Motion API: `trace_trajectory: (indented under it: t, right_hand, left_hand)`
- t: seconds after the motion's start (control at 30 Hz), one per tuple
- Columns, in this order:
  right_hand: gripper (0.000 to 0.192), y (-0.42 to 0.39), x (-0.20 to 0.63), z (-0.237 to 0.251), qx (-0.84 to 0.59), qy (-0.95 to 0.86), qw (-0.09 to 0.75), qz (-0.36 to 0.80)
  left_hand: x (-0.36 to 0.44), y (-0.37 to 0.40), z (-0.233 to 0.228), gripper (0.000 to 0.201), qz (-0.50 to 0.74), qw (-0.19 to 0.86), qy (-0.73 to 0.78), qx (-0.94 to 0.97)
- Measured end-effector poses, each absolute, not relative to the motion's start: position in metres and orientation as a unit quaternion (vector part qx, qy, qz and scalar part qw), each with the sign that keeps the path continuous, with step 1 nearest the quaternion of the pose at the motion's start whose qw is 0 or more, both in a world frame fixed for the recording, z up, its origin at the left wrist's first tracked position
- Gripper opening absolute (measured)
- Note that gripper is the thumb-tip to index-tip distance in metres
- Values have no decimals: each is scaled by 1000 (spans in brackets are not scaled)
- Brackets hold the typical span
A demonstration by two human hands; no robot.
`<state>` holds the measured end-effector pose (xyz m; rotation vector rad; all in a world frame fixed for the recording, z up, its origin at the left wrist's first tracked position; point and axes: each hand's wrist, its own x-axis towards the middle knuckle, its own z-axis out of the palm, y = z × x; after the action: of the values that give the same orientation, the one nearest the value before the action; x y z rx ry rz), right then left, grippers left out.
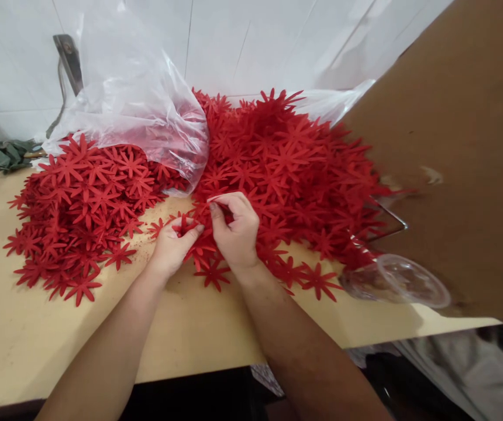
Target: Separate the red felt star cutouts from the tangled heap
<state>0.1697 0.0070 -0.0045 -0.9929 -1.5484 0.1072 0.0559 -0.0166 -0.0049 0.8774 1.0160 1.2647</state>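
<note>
Just in front of a big heap of red, star-shaped fabric flower pieces (273, 158), my two hands are close together. My left hand (170, 245) is closed, thumb against fingers, on a red flower piece (184, 224). My right hand (238, 231) is curled in a pinch beside it; red shows at its fingertips, but I cannot tell whether that is a held piece or the heap behind. Below the hands a loose red flower piece (213, 275) lies flat on the table (190, 327).
A second red heap (76, 222) lies at left, partly under a clear plastic bag (137, 99). On the right stand a brown board (453, 146) and a clear plastic cup (413, 280) on its side. Green cloth (8, 155) lies at the far left, before the tiled wall (234, 47).
</note>
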Motion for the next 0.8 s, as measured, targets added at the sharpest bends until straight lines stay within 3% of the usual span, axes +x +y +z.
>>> trace_trajectory:
  t: [0.2,0.33,0.4,0.5,0.63,0.8]
  right_hand:
    - [17,35,202,-17,-517,-460,715,101]
    - [45,34,201,-19,-518,-525,675,-4]
    - [41,24,190,-14,-496,-586,641,-17]
    - [26,9,171,-8,-447,-651,602,114]
    - [24,4,159,-13,-406,-652,544,337]
    - [14,11,161,-18,-405,-631,542,380]
  left_hand:
    - [55,-17,-3,18,552,589,449,383]
    - [56,-14,-4,25,575,597,445,339]
    - [56,-13,-5,29,588,591,446,326]
    - [54,-12,-6,24,606,582,440,317]
    - [50,-11,-6,18,614,564,451,318]
    - [50,-12,-6,18,623,543,461,323]
